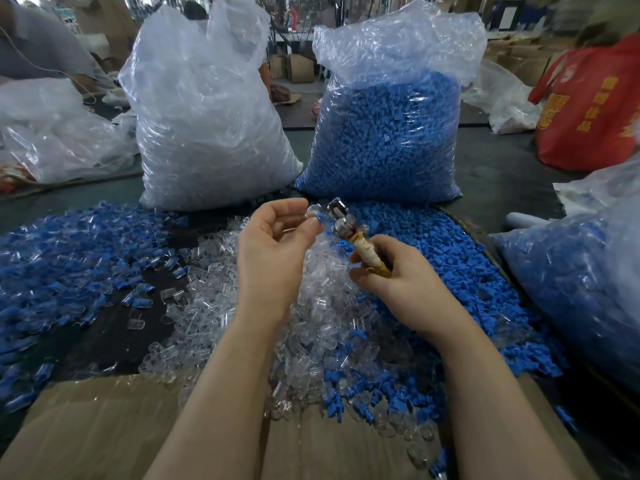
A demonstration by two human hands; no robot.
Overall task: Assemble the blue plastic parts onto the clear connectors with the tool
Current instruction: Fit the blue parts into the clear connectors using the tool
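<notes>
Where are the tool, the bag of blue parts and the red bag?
tool [349, 233], head view, on its metal head.
bag of blue parts [384, 140], head view, on its front face.
red bag [588, 109], head view, on its printed side.

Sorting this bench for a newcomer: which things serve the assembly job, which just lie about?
Job:
tool in right hand
clear connector in left hand
blue parts pile
clear pile

Lying about:
red bag
cardboard

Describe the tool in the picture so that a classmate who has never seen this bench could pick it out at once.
Start at the tall bag of blue parts at the back. Just before it, the right hand grips the tool. It alone combines a shiny metal head and a tape-wrapped handle amid loose plastic pieces.
</notes>
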